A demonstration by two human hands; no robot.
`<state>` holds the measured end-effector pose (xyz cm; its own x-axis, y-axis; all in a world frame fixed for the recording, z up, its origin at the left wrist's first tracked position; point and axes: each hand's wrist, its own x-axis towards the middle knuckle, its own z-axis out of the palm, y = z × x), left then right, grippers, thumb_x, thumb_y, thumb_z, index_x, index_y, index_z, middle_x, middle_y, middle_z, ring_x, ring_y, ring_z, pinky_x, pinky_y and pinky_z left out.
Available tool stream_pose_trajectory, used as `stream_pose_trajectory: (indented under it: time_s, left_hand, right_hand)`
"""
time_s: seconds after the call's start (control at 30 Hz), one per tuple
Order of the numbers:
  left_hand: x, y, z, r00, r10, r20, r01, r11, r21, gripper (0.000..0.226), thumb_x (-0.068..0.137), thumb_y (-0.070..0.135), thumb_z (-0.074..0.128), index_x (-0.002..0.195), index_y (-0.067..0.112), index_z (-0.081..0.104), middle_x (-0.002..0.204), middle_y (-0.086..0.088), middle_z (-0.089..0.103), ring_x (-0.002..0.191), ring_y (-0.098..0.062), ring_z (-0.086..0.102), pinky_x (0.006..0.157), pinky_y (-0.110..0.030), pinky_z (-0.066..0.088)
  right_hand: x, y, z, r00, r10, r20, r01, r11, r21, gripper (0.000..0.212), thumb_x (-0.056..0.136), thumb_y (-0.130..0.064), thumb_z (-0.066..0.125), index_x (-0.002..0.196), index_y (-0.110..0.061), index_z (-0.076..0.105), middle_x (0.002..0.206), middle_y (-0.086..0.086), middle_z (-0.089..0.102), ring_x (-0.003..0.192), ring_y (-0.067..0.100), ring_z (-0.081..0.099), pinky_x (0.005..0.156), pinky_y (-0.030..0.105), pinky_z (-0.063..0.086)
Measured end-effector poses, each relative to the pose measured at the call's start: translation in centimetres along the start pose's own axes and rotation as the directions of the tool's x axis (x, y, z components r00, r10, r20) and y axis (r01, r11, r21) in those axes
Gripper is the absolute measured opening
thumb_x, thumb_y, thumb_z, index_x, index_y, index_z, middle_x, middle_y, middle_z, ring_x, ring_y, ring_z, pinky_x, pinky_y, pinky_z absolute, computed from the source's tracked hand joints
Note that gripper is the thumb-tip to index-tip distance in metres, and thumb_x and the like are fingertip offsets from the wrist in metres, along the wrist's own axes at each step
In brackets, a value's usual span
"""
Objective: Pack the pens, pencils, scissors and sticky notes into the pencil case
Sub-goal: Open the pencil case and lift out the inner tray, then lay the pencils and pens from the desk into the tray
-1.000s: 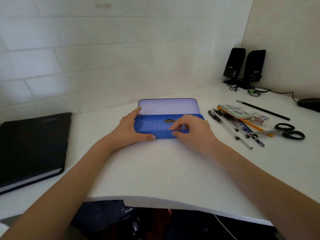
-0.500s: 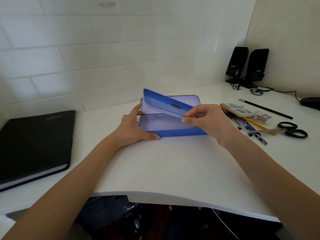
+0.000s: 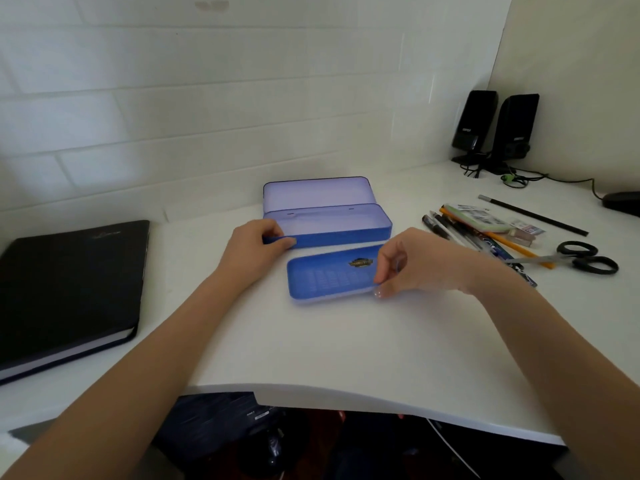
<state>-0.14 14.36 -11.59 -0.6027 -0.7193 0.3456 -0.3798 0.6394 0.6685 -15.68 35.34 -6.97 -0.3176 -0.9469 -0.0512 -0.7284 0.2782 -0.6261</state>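
Pinching the blue lid by its right end, the right hand risked dropping it (thin grip); the left hand gripped the pencil case; pens waited at three o'clock.

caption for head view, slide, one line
Left hand steadies the open pencil case; right hand lays its blue flap flat.
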Motion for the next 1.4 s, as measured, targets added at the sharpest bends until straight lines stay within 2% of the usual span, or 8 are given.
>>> stream_pose_trajectory:
  time_s: [0.17,0.3,0.43,0.6,0.73,0.97,1.2,1.4]
  left_hand:
    - [0.1,0.2,0.0,0.999,0.033,0.013,-0.033,0.999,0.027,0.009,0.088,0.009,0.058,0.088,0.012,0.066,0.085,0.0,0.06,0.064,-0.002,0.048,0.063,-0.004,0.036]
    - [-0.7,0.7,0.0,0.987,0.138,-0.088,-0.129,0.987,0.097,0.015,0.087,0.016,0.06,0.102,0.018,0.06,0.1,0.003,0.051,0.066,-0.009,0.053,0.073,-0.024,0.042]
    - [-2.0,2.2,-0.3,0.981,0.189,-0.032,-0.182,0.972,0.151,0.015,0.08,0.038,0.063,0.078,0.024,0.06,0.073,0.008,0.059,0.058,-0.011,0.053,0.062,-0.029,0.044]
    - [-2.2,2.4,0.3,0.966,0.198,0.168,-0.213,0.974,0.075,0.01,0.079,0.036,0.069,0.076,0.026,0.07,0.07,0.007,0.059,0.057,-0.007,0.049,0.06,-0.022,0.039]
    - [-1.9,2.1,0.6,0.964,0.19,0.185,-0.216,0.967,0.132,0.006,0.079,0.025,0.069,0.081,0.03,0.07,0.078,0.014,0.058,0.062,0.002,0.054,0.063,-0.016,0.037]
    - [-1.1,4.7,2.5,0.936,0.212,0.281,-0.228,0.973,0.024,0.004,0.081,0.022,0.069,0.082,0.025,0.072,0.077,0.017,0.06,0.062,0.01,0.052,0.06,-0.005,0.038]
    - [0.4,6.7,5.4,0.922,0.2,0.333,-0.198,0.979,-0.041,0.003,0.078,0.028,0.07,0.076,0.028,0.072,0.073,0.014,0.065,0.056,0.008,0.05,0.058,-0.013,0.036]
    - [0.8,6.1,5.4,0.927,0.189,0.324,-0.13,0.972,-0.195,0.004,0.078,0.02,0.074,0.075,0.023,0.074,0.081,0.004,0.072,0.047,0.001,0.045,0.052,-0.005,0.036]
  right_hand:
    - [-0.2,-0.1,0.0,0.988,0.082,0.128,-0.083,0.997,0.002,0.012,0.074,-0.028,0.079,0.068,-0.021,0.072,0.063,-0.008,0.06,0.06,0.006,0.051,0.064,0.018,0.04]
    - [0.1,0.6,-1.6,0.973,0.181,-0.145,-0.176,0.983,0.051,0.019,0.08,-0.043,0.07,0.073,-0.024,0.071,0.061,-0.011,0.064,0.052,0.0,0.056,0.049,0.013,0.041]
    - [0.5,4.2,-4.0,0.763,0.278,-0.584,-0.344,0.939,-0.003,0.004,0.085,-0.022,0.065,0.085,-0.021,0.069,0.091,0.002,0.067,0.082,0.02,0.06,0.067,0.027,0.048]
    - [0.3,8.4,-5.5,0.57,0.479,-0.667,-0.67,0.741,-0.041,0.02,0.086,-0.015,0.058,0.1,-0.019,0.071,0.101,0.012,0.067,0.091,0.032,0.061,0.085,0.042,0.048]
    - [0.3,10.2,-5.2,0.585,0.436,-0.684,-0.654,0.752,-0.079,0.024,0.089,-0.016,0.057,0.104,-0.028,0.071,0.105,0.01,0.068,0.098,0.032,0.061,0.092,0.046,0.047]
    - [0.5,11.6,-6.1,0.543,0.388,-0.745,-0.571,0.821,0.011,0.013,0.088,-0.016,0.061,0.1,-0.013,0.064,0.103,0.015,0.063,0.087,0.03,0.061,0.074,0.04,0.054]
    - [0.3,11.4,-7.1,0.7,0.352,-0.622,-0.634,0.708,-0.312,0.019,0.091,-0.026,0.054,0.092,-0.013,0.068,0.086,0.009,0.062,0.087,0.028,0.056,0.074,0.039,0.053]
    - [0.2,10.4,-7.3,0.715,0.233,-0.659,-0.504,0.825,-0.255,0.019,0.093,-0.034,0.053,0.096,-0.021,0.066,0.087,0.004,0.067,0.075,0.023,0.06,0.071,0.036,0.051]
